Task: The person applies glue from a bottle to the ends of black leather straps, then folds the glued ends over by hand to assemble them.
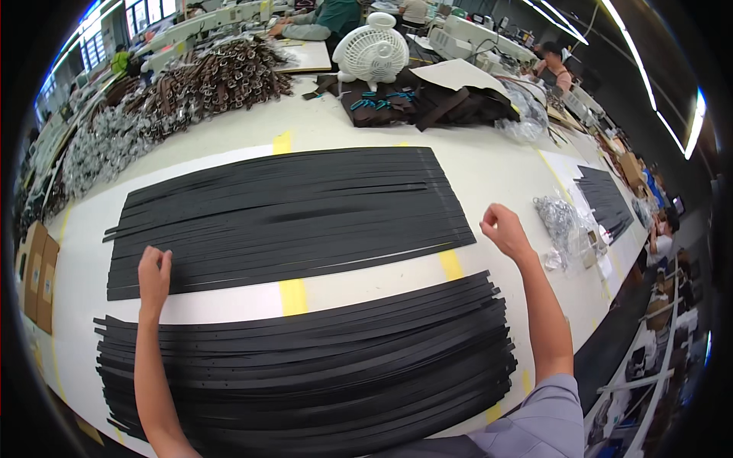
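Note:
Before me a flat row of long black strips (286,217), laid side by side, lies on the white worktable (492,166). My left hand (153,280) is over the front left end of this row, fingers bent down; whether it pinches a strip is hidden. Just off the row's right end is my right hand (507,229), its fingers curled in and nothing visible in them. Nearer to my body lies a thicker heap of black strips (309,366), with uneven ends and small holes near the left. My left forearm crosses above this heap.
A white fan (375,54) stands at the back beside dark brown pieces (458,109) and blue clips (378,102). Buckled brown straps (223,74) are piled back left. Cardboard boxes (40,277) stand at the left edge. Plastic bags (558,223) lie right. Several people sit farther off.

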The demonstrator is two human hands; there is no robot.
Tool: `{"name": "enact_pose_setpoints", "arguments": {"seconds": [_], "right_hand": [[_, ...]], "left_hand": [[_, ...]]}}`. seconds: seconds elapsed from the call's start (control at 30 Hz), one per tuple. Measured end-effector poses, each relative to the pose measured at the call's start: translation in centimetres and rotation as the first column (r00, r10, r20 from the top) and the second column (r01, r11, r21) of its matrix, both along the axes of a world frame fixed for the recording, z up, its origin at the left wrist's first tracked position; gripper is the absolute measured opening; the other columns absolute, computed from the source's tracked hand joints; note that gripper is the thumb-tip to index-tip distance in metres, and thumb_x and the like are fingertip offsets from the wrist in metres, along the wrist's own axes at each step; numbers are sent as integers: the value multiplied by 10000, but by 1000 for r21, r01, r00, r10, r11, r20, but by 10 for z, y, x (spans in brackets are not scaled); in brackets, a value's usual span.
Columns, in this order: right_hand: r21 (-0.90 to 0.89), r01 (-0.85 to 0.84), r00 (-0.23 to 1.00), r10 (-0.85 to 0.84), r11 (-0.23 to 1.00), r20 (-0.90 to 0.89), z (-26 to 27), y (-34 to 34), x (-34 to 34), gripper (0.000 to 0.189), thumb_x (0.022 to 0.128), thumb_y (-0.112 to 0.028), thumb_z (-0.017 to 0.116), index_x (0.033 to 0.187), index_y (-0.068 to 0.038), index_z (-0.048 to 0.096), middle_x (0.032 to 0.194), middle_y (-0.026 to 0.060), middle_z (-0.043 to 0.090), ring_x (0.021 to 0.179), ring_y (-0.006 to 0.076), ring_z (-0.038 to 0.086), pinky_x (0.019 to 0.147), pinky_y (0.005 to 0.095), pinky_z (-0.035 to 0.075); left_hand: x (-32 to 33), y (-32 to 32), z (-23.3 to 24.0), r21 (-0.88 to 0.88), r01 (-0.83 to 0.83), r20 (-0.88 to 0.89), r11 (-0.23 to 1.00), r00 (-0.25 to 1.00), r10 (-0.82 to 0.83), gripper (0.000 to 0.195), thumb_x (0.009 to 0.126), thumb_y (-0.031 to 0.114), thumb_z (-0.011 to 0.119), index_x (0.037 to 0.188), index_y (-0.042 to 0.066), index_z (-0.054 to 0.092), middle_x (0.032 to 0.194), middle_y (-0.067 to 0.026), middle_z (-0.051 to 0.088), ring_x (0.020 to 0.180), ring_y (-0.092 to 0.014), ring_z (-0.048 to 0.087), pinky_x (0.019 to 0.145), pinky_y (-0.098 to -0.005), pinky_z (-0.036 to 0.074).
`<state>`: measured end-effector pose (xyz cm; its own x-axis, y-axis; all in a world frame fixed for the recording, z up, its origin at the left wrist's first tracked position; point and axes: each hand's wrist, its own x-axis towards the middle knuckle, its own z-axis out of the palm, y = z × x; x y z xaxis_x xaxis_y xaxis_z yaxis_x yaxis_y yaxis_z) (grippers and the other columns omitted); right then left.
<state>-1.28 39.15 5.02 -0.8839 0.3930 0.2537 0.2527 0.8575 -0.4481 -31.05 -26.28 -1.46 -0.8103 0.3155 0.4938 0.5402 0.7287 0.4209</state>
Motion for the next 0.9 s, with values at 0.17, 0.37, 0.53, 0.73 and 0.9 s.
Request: {"name": "enact_pose_setpoints", "arguments": {"seconds": [0.17,0.37,0.53,0.73,0.9], "right_hand": [[-163,164,986,-159,973,39,-33,-4,110,222,829,-123,715,731,-1,557,667,67,561,629,146,518,599,309,447],[-510,264,907,-390,819,-157,-98,-5,145,281,876,-200,702,679,-42,581,623,-2,566,591,68,468,557,258,387],[-269,251,904,-324,930,-279,-109,-8,138,320,837,-190,725,662,5,541,615,74,530,558,165,474,549,324,397],[-390,241,892,-361,889,-271,-110,-7,136,321,838,-187,724,654,1,540,614,64,531,565,154,475,546,319,396],[-422,244,886,-377,873,-269,-112,-9,137,300,842,-174,715,658,-9,544,593,19,508,568,104,445,530,293,369]], "left_hand": [[64,42,2,78,153,162,985,973,-164,267,885,108,695,740,-37,524,696,-120,507,621,-221,485,600,-351,409],[107,121,30,39,309,279,950,910,-307,128,858,82,696,852,-29,633,813,-126,629,742,-232,618,700,-334,498],[97,188,44,-9,387,234,922,897,-374,133,878,104,663,894,-28,661,840,-149,646,767,-278,635,720,-359,501],[60,266,38,-57,377,187,925,914,-361,126,875,106,648,898,-17,660,867,-164,658,806,-329,642,733,-395,502],[23,317,21,-85,369,103,925,927,-361,108,861,107,635,885,10,676,902,-167,677,889,-362,643,787,-436,505]]}}
